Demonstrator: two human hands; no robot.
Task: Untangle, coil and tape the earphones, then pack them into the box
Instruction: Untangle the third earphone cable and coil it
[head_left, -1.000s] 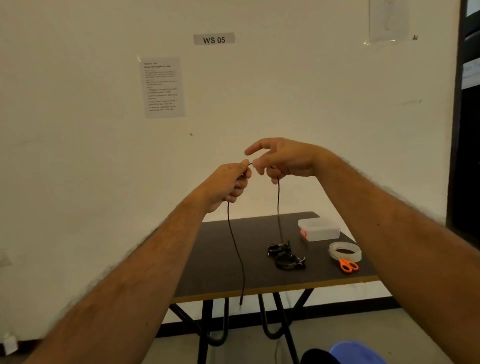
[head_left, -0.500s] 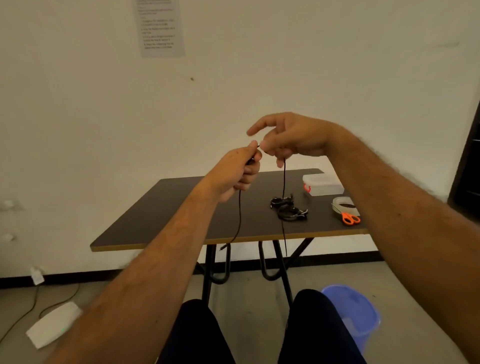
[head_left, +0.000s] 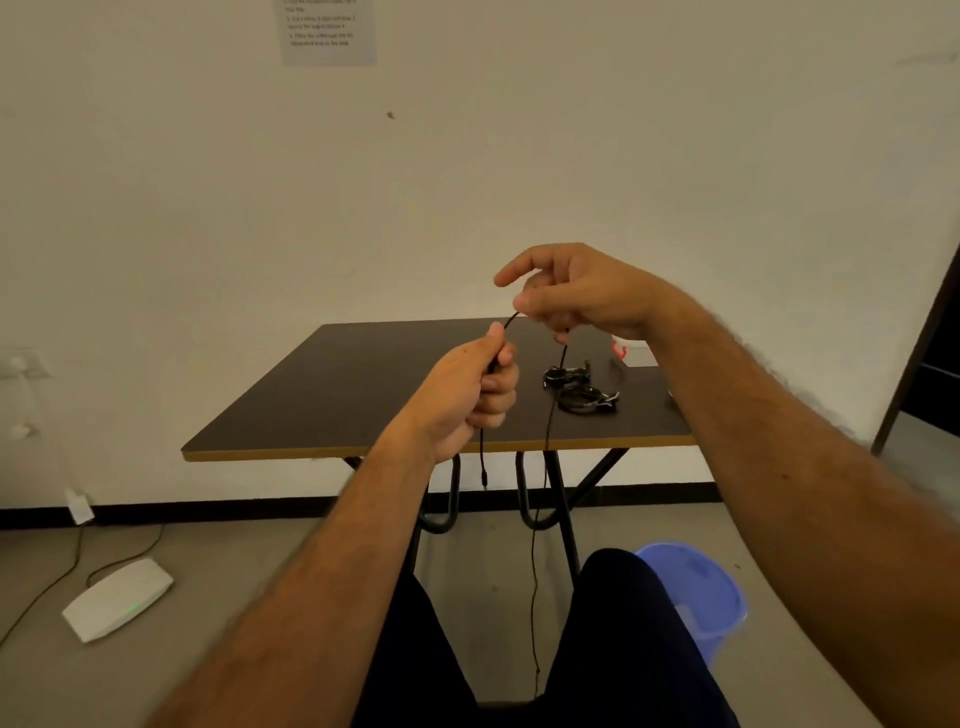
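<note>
A thin black earphone cable (head_left: 533, 545) stretches between both hands above the dark table (head_left: 332, 405). My left hand (head_left: 467, 387) grips it in a fist, and its plug end dangles below the table's front edge. My right hand (head_left: 571, 293) pinches the cable a little higher and to the right, index finger stretched out. A long strand hangs from the right hand down between my legs. Two coiled black earphone bundles (head_left: 579, 387) lie on the table behind the hands. The white box (head_left: 636, 353) with a red latch is mostly hidden by my right forearm.
A blue plastic bin (head_left: 701, 597) stands on the floor to the right of my knees. A white device (head_left: 117, 597) with a green light and its cords lie on the floor at the left. The wall is close behind the table.
The view has tilted downward, so my legs and the floor show. My hands have drawn slightly apart along the cable, the left lower than the right. Tape and scissors went behind my right arm.
</note>
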